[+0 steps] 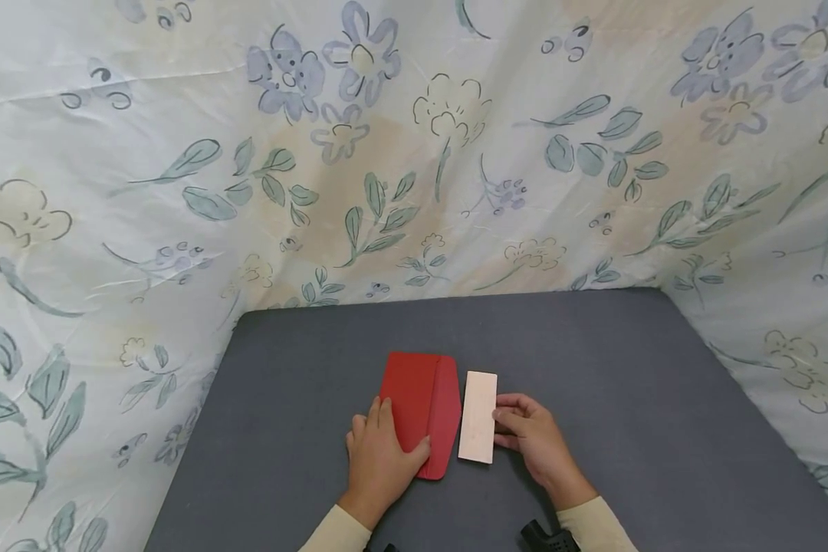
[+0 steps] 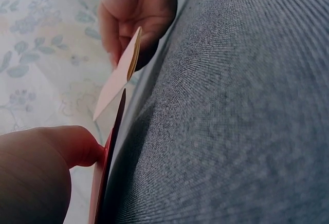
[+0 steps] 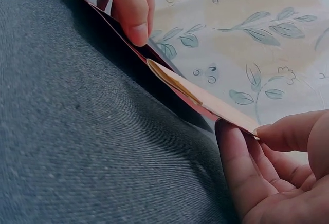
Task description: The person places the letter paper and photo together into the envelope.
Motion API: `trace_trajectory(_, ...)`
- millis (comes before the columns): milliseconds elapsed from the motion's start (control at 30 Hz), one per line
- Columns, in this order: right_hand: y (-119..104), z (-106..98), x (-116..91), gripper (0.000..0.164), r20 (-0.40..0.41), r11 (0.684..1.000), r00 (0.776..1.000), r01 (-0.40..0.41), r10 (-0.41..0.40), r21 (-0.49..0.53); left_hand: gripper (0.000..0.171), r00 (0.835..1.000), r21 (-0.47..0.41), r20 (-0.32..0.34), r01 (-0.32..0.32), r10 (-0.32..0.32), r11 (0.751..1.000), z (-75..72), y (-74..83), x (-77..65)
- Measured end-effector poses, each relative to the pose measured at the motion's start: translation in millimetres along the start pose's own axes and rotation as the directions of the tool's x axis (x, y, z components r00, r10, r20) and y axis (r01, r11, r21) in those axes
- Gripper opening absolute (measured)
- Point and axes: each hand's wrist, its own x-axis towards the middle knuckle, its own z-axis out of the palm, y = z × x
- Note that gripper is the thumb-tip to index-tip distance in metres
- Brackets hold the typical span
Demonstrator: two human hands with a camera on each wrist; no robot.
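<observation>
A red envelope (image 1: 409,383) lies on the grey table, its flap opened toward the right. My left hand (image 1: 381,456) holds it by the lower left part, fingers along the left side and thumb over the front near the flap. In the left wrist view that thumb (image 2: 77,144) rests against the red edge. Between thumb and fingers, my right hand (image 1: 530,429) pinches the right edge of a folded pale pink paper (image 1: 478,418). The right wrist view shows its layered, yellowish folded end (image 3: 172,82) right at the envelope's opening.
Dark grey ribbed cloth covers the table (image 1: 303,368). Behind it and at both sides hangs a white curtain (image 1: 400,169) with flowers and leaves. A black device (image 1: 548,537) sits by the right wrist.
</observation>
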Motion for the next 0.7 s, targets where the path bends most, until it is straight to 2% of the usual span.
trace_trajectory(700,0.9,6.2,-2.1,0.033,0.066,0.998,0.997,-0.026,0.03,-0.05,0.094,1.0,0.004,0.001,0.006,-0.006,1.0,1.7,-0.2,-2.1)
